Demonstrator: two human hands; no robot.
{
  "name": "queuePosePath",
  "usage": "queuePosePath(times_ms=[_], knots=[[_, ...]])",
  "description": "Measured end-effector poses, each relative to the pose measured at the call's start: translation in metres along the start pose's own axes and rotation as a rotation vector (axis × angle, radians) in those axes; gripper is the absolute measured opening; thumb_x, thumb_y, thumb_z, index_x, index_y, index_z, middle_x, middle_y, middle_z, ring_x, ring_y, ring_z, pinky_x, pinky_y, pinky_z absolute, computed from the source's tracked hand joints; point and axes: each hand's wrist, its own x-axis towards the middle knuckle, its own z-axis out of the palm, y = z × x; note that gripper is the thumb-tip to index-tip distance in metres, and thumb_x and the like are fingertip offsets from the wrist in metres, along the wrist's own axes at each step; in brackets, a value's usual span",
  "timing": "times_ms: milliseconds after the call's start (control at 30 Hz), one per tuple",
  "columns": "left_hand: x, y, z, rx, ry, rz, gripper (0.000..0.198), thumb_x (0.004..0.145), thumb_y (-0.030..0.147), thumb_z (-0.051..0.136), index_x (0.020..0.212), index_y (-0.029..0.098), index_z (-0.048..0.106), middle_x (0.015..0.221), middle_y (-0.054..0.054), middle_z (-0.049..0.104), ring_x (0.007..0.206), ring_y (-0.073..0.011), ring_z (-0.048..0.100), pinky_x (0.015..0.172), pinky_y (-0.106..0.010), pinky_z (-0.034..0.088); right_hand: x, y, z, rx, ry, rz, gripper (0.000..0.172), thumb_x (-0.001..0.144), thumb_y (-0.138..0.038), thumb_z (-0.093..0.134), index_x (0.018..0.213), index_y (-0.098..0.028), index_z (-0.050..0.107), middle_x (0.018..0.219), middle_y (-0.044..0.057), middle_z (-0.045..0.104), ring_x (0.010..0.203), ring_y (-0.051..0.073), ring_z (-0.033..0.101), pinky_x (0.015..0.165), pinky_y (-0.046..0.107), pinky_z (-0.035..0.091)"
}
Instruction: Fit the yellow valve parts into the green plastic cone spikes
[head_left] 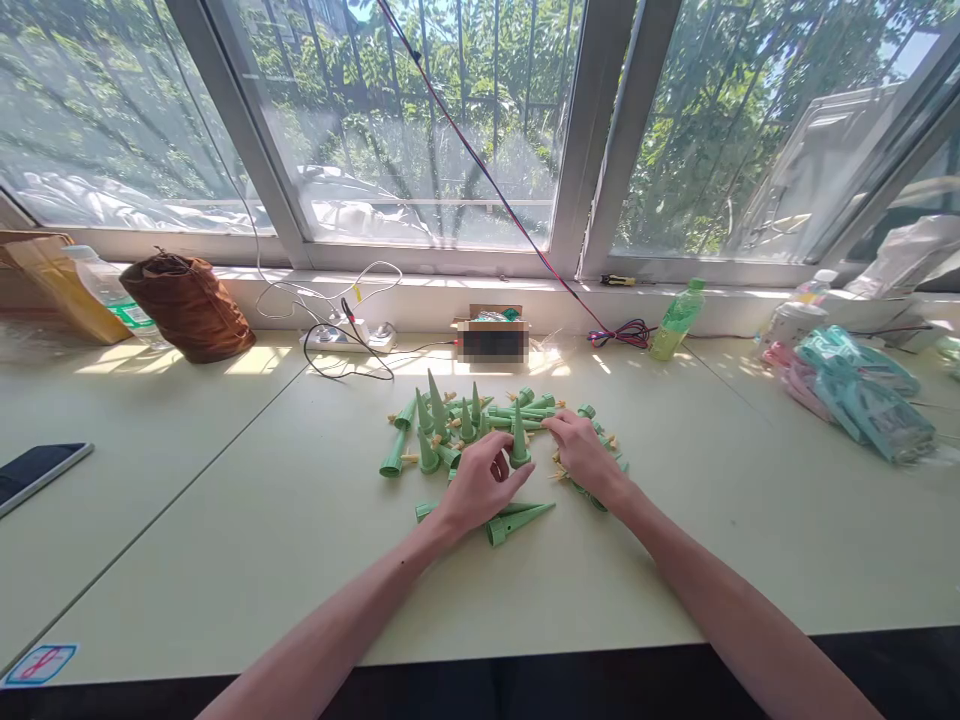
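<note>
Many green plastic plant-watering spikes with small tan valves [409, 459] are heaped on the table before me; some stand point up, others lie on their sides. My left hand [484, 482] curls round the base of an upright watering spike [518, 440], thumb at its lower front edge. Just to the right, my right hand [581, 448] is closed in a pinch at the heap's edge, beside the end of a lying spike [525, 424]. Its fingertips hide what is between them. Nearer to me, another watering spike [517, 523] lies below my left hand.
Behind the heap stand a small box with a blurred front [493, 340] and a power strip [349, 337] with cables. A green bottle [677, 320] and plastic packages [870, 390] are at right. At left are a brown bag [187, 305] and a phone-like slab [41, 472].
</note>
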Motion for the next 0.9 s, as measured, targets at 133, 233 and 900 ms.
queuePosePath(times_ms=[133,233,900], knots=[[0.001,0.004,-0.002,-0.008,0.119,0.01,0.02,0.084,0.034,0.067,0.088,0.018,0.056,0.07,0.003,0.053,0.053,-0.008,0.05,0.052,-0.022,0.045,-0.001,-0.01,-0.006,0.001,0.131,-0.081,0.034,0.094,-0.002,0.04,0.106,-0.018,0.067,0.1,0.009,0.063,0.091,0.02,0.06,0.087,0.035,0.046],[0.002,0.005,-0.002,-0.022,0.17,0.013,0.017,0.085,0.033,0.066,0.088,0.019,0.057,0.071,0.003,0.054,0.053,-0.0079,0.051,0.052,-0.022,0.046,-0.003,-0.02,-0.009,0.034,0.266,-0.142,0.031,0.096,-0.006,0.04,0.11,-0.019,0.065,0.102,0.01,0.063,0.096,0.022,0.06,0.087,0.035,0.048],[0.001,0.003,0.001,-0.03,0.21,0.01,0.017,0.085,0.032,0.065,0.089,0.019,0.055,0.075,0.003,0.053,0.052,-0.0067,0.05,0.049,-0.021,0.044,-0.017,-0.049,-0.002,0.208,0.487,-0.373,0.033,0.094,-0.007,0.047,0.117,-0.025,0.062,0.101,0.009,0.064,0.092,0.02,0.066,0.076,0.034,0.058]])
